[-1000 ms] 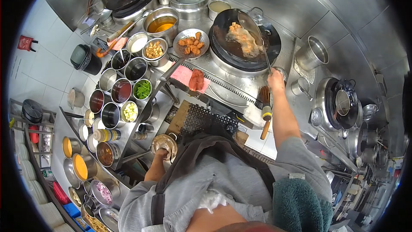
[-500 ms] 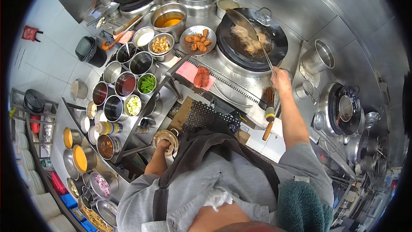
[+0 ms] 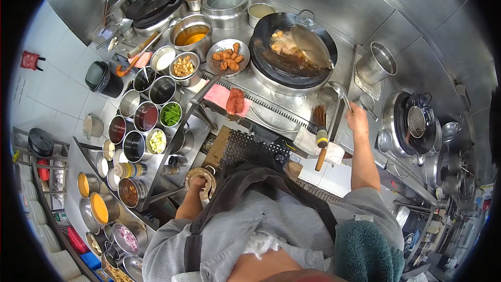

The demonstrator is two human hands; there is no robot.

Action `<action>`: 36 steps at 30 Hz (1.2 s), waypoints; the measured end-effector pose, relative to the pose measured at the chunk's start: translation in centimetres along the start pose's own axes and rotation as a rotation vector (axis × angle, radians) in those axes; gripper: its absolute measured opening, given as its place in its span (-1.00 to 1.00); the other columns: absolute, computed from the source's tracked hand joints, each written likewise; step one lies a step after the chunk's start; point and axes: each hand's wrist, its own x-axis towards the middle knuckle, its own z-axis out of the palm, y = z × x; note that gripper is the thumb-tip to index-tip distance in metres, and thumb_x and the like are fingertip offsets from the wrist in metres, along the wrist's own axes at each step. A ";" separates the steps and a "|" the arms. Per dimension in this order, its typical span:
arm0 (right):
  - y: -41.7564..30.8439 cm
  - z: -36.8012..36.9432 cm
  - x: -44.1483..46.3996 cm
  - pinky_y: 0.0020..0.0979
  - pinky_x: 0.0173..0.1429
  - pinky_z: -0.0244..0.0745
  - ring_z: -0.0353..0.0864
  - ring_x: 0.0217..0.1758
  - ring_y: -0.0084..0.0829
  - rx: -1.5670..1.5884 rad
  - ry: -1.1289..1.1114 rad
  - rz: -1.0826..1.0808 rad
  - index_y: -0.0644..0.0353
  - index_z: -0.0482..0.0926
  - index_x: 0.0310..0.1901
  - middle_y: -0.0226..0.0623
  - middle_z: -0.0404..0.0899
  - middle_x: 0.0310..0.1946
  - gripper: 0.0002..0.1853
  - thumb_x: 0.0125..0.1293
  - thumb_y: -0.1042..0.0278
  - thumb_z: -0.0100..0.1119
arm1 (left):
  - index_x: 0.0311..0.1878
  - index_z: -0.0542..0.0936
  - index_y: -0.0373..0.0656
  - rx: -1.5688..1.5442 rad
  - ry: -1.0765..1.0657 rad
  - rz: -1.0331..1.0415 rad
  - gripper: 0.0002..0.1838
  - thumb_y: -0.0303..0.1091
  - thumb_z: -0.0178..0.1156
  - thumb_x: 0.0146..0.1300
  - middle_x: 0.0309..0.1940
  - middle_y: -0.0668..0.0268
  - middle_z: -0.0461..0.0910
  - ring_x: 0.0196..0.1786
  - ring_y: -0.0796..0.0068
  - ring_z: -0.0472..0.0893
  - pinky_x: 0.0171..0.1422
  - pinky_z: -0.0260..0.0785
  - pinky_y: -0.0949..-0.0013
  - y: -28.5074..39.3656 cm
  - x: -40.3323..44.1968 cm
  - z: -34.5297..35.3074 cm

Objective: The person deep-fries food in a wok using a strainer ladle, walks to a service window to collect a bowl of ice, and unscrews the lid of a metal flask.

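Note:
At the right of the stove, my right hand (image 3: 357, 117) is closed round the handle of a ladle (image 3: 336, 87), whose bowl is beside the wok's right rim. Food pieces (image 3: 284, 43) lie in oil in the black wok (image 3: 266, 28). A large round strainer (image 3: 310, 46) rests over the wok's right part, with no hand on it. My left hand (image 3: 198, 181) is low at the left, down in a round metal pot (image 3: 210, 181); its fingers are partly hidden, and what they hold cannot be made out. Browned pieces (image 3: 228, 58) sit in a perforated bowl left of the wok.
Several metal pots of sauces and chopped vegetables (image 3: 170, 114) stand at the left. A brush (image 3: 320, 130) and white cloth (image 3: 334, 152) lie at the stove's front edge. A pink cloth (image 3: 216, 94) is left of them. Another wok (image 3: 424, 130) stands far right.
My right hand has moved right and down, away from the wok, and now has the ladle. The strainer it held before lies in the wok. My left hand stays at the metal pot.

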 end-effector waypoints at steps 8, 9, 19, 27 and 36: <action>-0.4 6.4 5.3 -0.22 -0.43 0.49 0.59 -0.52 -0.12 0.118 0.173 0.226 0.29 0.48 -0.03 0.01 0.56 -0.52 -0.68 0.15 0.53 -0.07 | -0.26 0.59 -0.15 1.036 -0.087 0.901 -0.83 -0.40 0.03 0.14 -0.51 0.24 0.54 -0.48 0.35 0.58 -0.51 0.47 0.11 -4.0 5.5 -2.9; -2.4 6.7 5.3 -0.27 -0.58 0.46 0.56 -0.64 -0.20 0.412 0.040 0.436 0.31 0.48 -0.03 -0.05 0.55 -0.57 -0.68 0.16 0.54 -0.08 | -0.26 0.59 -0.19 1.144 -0.033 0.970 -0.82 -0.39 0.04 0.14 -0.48 0.23 0.56 -0.47 0.34 0.59 -0.52 0.48 0.15 -4.0 6.1 -3.0; -8.5 15.3 7.1 -0.49 -0.72 0.22 0.40 -0.73 -0.47 1.319 -0.253 0.502 0.37 0.47 -0.30 -0.19 0.53 -0.59 -0.92 0.17 0.58 -0.01 | -0.15 0.60 -0.16 0.239 -0.005 0.217 -0.75 -0.39 0.08 0.10 -0.38 0.24 0.59 -0.40 0.36 0.63 -0.46 0.52 0.26 -4.1 1.7 -1.2; -8.8 8.9 5.5 -0.54 -0.79 0.13 0.33 -0.79 -0.55 1.146 -0.264 0.355 0.31 0.49 -0.16 -0.26 0.52 -0.58 -0.80 0.18 0.55 -0.02 | -0.08 0.59 -0.09 0.517 0.006 0.208 -0.70 -0.26 0.12 0.11 -0.14 0.25 0.62 -0.19 0.33 0.65 -0.16 0.53 0.31 -7.5 5.4 -1.9; -7.2 6.0 3.9 -0.52 -0.80 0.15 0.35 -0.81 -0.57 0.750 -0.253 0.236 0.30 0.53 -0.11 -0.34 0.51 -0.56 -0.76 0.23 0.51 -0.07 | -0.22 0.60 -0.13 -0.001 -0.004 -0.009 -0.80 -0.35 0.14 0.08 -0.39 0.20 0.60 -0.35 0.27 0.61 -0.30 0.51 0.15 -1.1 -1.0 0.7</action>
